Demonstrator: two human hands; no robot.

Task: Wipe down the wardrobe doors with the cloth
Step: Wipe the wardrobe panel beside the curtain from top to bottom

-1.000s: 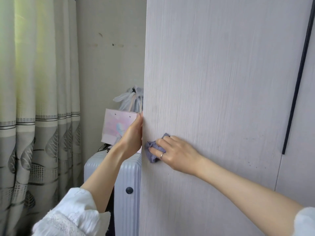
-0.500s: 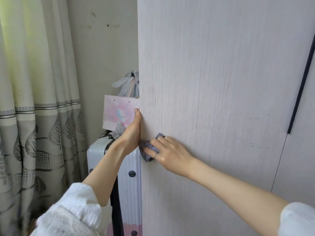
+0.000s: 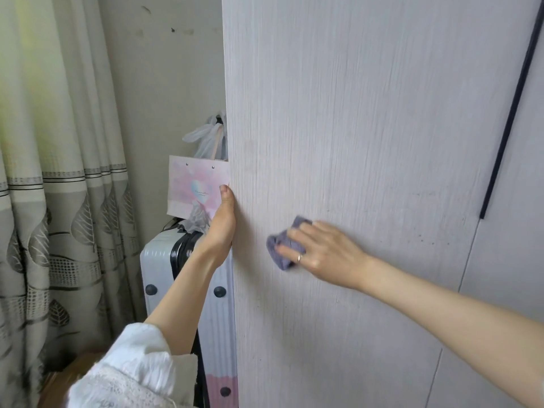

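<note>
Right now the right hand (image 3: 321, 254) presses a small purple cloth (image 3: 284, 245) flat against the pale wood-grain wardrobe door (image 3: 368, 128). Its fingers (image 3: 297, 233) are straight and slightly spread over the cloth, a ring on one of them; hand a bit motion-blurred. Cloth is bunched, sits on the door face partway in from the door's left edge, about mid-height in view, sticking out past the fingertips to the left and top.

Left hand (image 3: 220, 228) holds the door's left edge, thumb on the front side pointing up, other fingers hidden behind the edge, so cannot tell how they lie. White sleeve (image 3: 132, 369) at lower left.

Dark thin handle strip (image 3: 506, 113) runs down the door's right side, next door panel (image 3: 515, 260) beyond it. Behind the door edge: white suitcase (image 3: 164, 260), pink gift bag (image 3: 194, 187) on top of it, white plastic bag (image 3: 209, 139) above. Patterned curtain (image 3: 53, 172) at left, scuffed wall (image 3: 170, 69) behind.
</note>
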